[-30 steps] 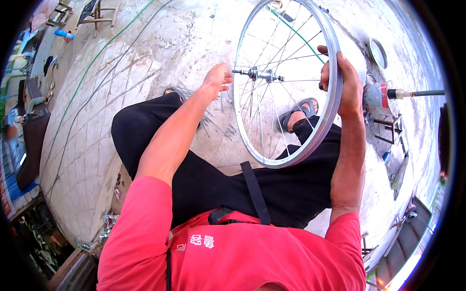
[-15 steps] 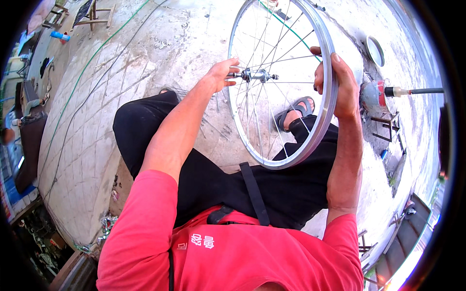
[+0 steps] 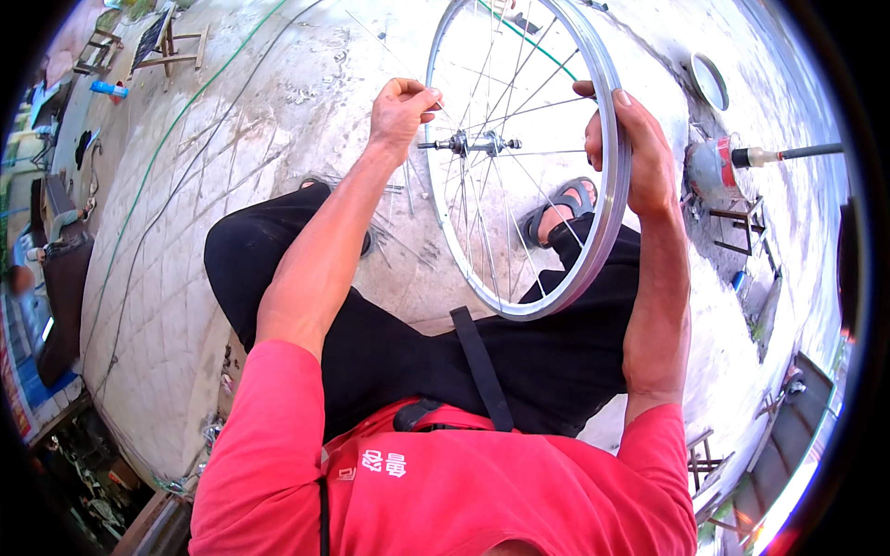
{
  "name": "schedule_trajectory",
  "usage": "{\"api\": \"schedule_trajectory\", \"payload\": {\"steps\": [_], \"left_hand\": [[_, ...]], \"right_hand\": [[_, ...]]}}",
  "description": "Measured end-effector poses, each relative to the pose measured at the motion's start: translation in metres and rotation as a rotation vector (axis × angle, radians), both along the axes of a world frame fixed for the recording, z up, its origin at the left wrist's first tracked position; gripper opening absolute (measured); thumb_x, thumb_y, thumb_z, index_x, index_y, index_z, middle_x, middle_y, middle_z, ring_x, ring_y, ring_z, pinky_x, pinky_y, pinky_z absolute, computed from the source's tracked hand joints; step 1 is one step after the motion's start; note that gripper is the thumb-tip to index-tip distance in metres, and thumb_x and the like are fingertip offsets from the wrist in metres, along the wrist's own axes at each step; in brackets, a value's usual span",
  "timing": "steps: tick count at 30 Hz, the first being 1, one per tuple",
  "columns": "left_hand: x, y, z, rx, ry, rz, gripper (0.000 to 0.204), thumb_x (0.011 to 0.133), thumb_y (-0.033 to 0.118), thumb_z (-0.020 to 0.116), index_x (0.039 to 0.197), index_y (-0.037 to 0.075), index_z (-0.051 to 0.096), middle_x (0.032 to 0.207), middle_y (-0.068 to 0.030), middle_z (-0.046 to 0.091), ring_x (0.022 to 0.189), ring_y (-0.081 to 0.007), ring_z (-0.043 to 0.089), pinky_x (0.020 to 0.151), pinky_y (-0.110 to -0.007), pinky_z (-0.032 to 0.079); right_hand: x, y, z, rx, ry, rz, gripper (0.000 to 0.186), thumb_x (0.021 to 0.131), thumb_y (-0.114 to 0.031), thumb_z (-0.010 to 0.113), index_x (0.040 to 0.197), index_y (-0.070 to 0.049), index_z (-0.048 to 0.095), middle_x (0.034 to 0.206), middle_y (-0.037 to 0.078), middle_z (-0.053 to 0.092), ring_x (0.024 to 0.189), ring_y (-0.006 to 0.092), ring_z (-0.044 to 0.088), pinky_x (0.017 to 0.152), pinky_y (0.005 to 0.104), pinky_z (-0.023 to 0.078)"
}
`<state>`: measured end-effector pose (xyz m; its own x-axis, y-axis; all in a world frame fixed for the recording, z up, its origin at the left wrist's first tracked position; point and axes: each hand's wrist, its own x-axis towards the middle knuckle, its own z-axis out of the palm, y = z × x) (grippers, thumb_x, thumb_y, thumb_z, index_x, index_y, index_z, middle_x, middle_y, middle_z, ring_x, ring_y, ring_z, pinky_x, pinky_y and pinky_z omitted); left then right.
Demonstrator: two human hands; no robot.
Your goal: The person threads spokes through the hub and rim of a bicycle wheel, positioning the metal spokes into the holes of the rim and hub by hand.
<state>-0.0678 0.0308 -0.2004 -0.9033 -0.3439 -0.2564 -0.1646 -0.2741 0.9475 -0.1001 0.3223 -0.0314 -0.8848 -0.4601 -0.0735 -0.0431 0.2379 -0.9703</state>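
Observation:
A silver bicycle wheel (image 3: 607, 222) stands tilted upright in front of me, its metal hub (image 3: 482, 143) at the centre and thin spokes running to the rim. My right hand (image 3: 646, 157) is wrapped round the rim's right side, thumb on the outside and fingers inside. Left of the hub, my left hand (image 3: 400, 119) pinches a thin loose spoke (image 3: 375, 37). The spoke slants from the upper left down through the fingertips toward the hub; where its lower end sits I cannot tell.
Several loose spokes (image 3: 400, 243) lie on the concrete floor between my feet. At right stand a red-and-white bucket-like container (image 3: 714, 171), a small stool (image 3: 739, 227) and a round pan (image 3: 709, 82). A green hose (image 3: 195, 88) crosses the floor at left, near a blue can (image 3: 108, 89).
My left hand has moved up and left from the hub's axle end, and a loose spoke now shows in its fingers. The wheel has shifted slightly left, still in my right hand.

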Motion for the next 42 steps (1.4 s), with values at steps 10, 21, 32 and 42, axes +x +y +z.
{"api": "schedule_trajectory", "payload": {"steps": [10, 21, 32, 42], "left_hand": [[0.012, -0.029, -0.004, -0.001, -0.160, -0.021, 0.019, 0.100, 0.013, 0.057, 0.117, 0.005, 0.055, 0.100, -0.0116, 0.071, 0.094, -0.0214, 0.069, 0.079, -0.034, 0.054], [0.010, 0.000, 0.032, -0.381, 0.131, -0.348, 0.023, 0.100, 0.016, 0.056, 0.116, 0.005, 0.068, 0.102, -0.0064, 0.073, 0.095, -0.0144, 0.067, 0.083, -0.030, 0.052], [0.052, 0.048, 0.002, -1.182, 0.541, -0.904, 0.011, 0.083, 0.011, 0.064, 0.093, 0.012, 0.070, 0.091, -0.0069, 0.064, 0.094, -0.0300, 0.060, 0.077, -0.043, 0.049], [0.066, 0.053, 0.007, -1.560, 0.394, -1.180, 0.015, 0.077, 0.014, 0.068, 0.092, 0.016, 0.070, 0.097, -0.0010, 0.058, 0.106, -0.0253, 0.054, 0.082, -0.042, 0.045]], "right_hand": [[0.004, -0.008, 0.003, 0.021, 0.041, 0.073, 0.057, 0.107, -0.040, 0.030, 0.131, 0.003, 0.058, 0.064, 0.000, 0.053, 0.056, 0.0071, 0.047, 0.055, 0.0239, 0.037], [-0.001, -0.004, 0.002, 0.015, 0.045, 0.039, 0.057, 0.106, -0.042, 0.031, 0.128, 0.002, 0.060, 0.063, 0.000, 0.053, 0.057, 0.0084, 0.047, 0.055, 0.0254, 0.038], [-0.007, -0.021, 0.000, -0.107, -0.127, -0.020, 0.050, 0.104, -0.042, 0.040, 0.122, 0.000, 0.062, 0.068, 0.002, 0.060, 0.057, 0.0097, 0.052, 0.056, 0.0253, 0.041], [-0.002, -0.037, -0.012, -0.164, -0.162, -0.005, 0.037, 0.103, -0.031, 0.049, 0.115, -0.001, 0.066, 0.071, 0.003, 0.060, 0.066, 0.0100, 0.056, 0.064, 0.0272, 0.045]]}}
